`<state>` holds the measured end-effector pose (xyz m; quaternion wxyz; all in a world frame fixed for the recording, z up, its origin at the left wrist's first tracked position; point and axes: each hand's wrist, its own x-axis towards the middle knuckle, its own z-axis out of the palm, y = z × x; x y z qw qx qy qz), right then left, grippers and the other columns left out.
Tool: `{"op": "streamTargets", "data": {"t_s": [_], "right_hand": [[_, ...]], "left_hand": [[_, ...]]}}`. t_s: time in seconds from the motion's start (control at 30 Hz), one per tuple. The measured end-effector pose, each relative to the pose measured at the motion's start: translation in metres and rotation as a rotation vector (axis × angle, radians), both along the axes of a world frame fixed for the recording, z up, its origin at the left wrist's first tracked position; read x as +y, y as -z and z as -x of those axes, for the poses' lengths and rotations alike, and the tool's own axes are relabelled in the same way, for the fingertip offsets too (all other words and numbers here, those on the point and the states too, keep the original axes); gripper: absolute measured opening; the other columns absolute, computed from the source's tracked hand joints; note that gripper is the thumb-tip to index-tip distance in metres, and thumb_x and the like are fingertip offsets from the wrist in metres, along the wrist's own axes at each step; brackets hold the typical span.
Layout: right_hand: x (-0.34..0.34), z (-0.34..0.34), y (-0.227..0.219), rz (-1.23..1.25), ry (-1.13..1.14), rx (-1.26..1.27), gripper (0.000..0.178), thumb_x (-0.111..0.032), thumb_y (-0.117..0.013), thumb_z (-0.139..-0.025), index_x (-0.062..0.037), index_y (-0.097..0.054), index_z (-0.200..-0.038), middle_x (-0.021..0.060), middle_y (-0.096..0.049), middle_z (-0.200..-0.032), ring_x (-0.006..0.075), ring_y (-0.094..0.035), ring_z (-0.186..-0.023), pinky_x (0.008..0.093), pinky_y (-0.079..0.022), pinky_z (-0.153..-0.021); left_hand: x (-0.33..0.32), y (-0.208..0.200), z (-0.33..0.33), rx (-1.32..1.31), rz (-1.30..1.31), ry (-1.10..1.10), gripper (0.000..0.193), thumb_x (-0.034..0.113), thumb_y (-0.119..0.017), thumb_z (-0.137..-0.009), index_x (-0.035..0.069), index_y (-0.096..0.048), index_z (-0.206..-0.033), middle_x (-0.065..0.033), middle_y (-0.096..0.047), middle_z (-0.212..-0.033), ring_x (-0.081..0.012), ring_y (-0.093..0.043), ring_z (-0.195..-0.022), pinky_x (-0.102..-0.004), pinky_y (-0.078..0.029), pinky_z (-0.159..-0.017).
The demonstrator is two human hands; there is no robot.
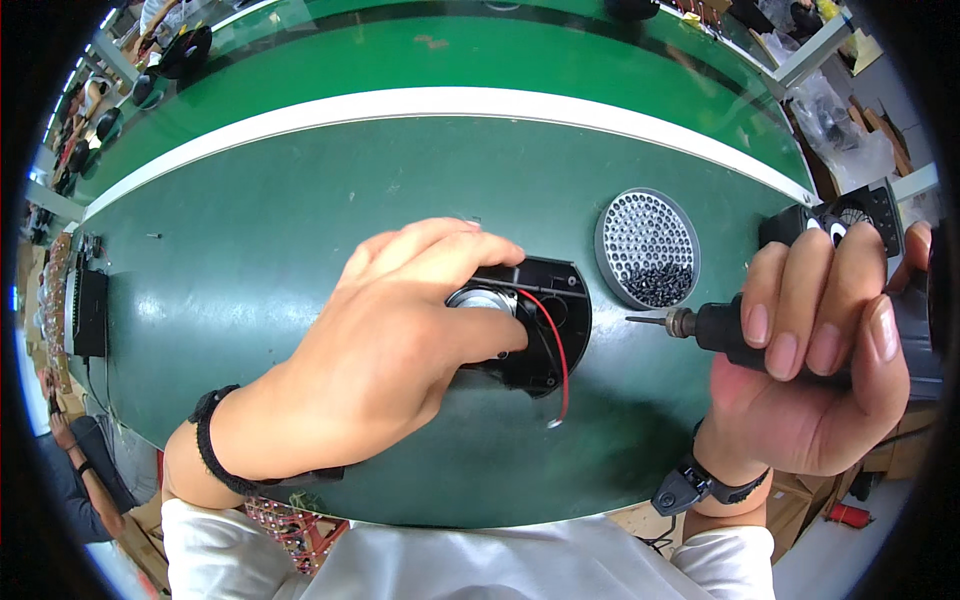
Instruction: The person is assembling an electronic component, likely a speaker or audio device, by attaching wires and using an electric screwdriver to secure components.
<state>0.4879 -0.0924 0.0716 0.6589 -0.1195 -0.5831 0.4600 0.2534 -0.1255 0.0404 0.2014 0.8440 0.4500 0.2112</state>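
My left hand is closed over a black plastic housing on the green bench, thumb and fingers gripping its left part. Between them shows a round silvery part, partly hidden by the thumb. A red wire runs across the housing and hangs past its near edge, with a small white end. In my right hand is a black power screwdriver, held sideways with its thin bit pointing left. The bit tip is just right of the housing, apart from it. My fingers wrap round the tool's body.
A round grey dish with a dimpled plate holds many small black screws beyond the bit. A black device stands at the far right. A black box with a cable sits at the left edge. A white rail crosses the back.
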Motion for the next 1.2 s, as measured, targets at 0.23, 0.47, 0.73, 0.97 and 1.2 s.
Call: {"op": "streamTargets", "data": {"t_s": [0.23,0.47,0.73,0.97,1.2], "right_hand": [[-0.005,-0.003,-0.005,-0.041,0.032,-0.021,0.039,-0.012,-0.049,-0.09,-0.0069,-0.039,-0.128,-0.0011,-0.043,-0.066,0.0108,-0.044,-0.053,0.0281,-0.042,-0.054],[-0.02,0.017,-0.006,0.073,0.114,-0.081,0.041,-0.012,-0.058,-0.089,-0.0113,-0.034,-0.122,0.0003,-0.043,-0.063,0.0136,-0.046,-0.049,0.0296,-0.045,-0.048],[-0.025,0.027,-0.004,0.192,-0.029,0.045,0.043,-0.008,-0.062,-0.088,-0.0136,-0.029,-0.115,0.0015,-0.047,-0.063,0.0131,-0.047,-0.05,0.0304,-0.045,-0.049],[-0.028,0.04,0.004,0.221,-0.095,0.06,0.045,-0.006,-0.065,-0.086,-0.0143,-0.031,-0.115,0.0032,-0.052,-0.064,0.0163,-0.049,-0.048,0.0331,-0.047,-0.05],[-0.018,0.044,0.014,0.126,-0.035,0.043,0.042,-0.012,-0.065,-0.089,-0.0138,-0.032,-0.115,0.0025,-0.047,-0.063,0.0155,-0.048,-0.047,0.0313,-0.047,-0.05]], "left_hand": [[-0.003,-0.01,-0.01,0.096,0.032,0.018,0.024,0.01,-0.077,-0.07,0.016,-0.075,-0.093,-0.0096,-0.055,-0.126,-0.0299,-0.052,-0.114,-0.0433,-0.034,-0.094],[-0.005,-0.012,-0.018,0.275,-0.014,0.084,0.017,0.012,-0.075,-0.074,0.017,-0.075,-0.09,-0.0092,-0.052,-0.123,-0.0288,-0.052,-0.11,-0.052,-0.036,-0.095],[-0.002,0.007,-0.014,0.145,-0.046,0.063,0.012,0.01,-0.07,-0.081,0.012,-0.065,-0.092,-0.0165,-0.049,-0.128,-0.0342,-0.046,-0.126,-0.0703,-0.025,-0.105],[-0.001,0.022,-0.01,0.033,0.048,0.026,0.024,0.011,-0.067,-0.085,0.012,-0.065,-0.109,-0.0123,-0.046,-0.142,-0.0362,-0.033,-0.141,-0.0758,-0.012,-0.108],[-0.001,0.019,-0.007,-0.103,0.148,0.095,0.021,0.011,-0.062,-0.087,0.015,-0.068,-0.108,-0.0032,-0.052,-0.141,-0.028,-0.033,-0.143,-0.0754,-0.002,-0.108]]}}
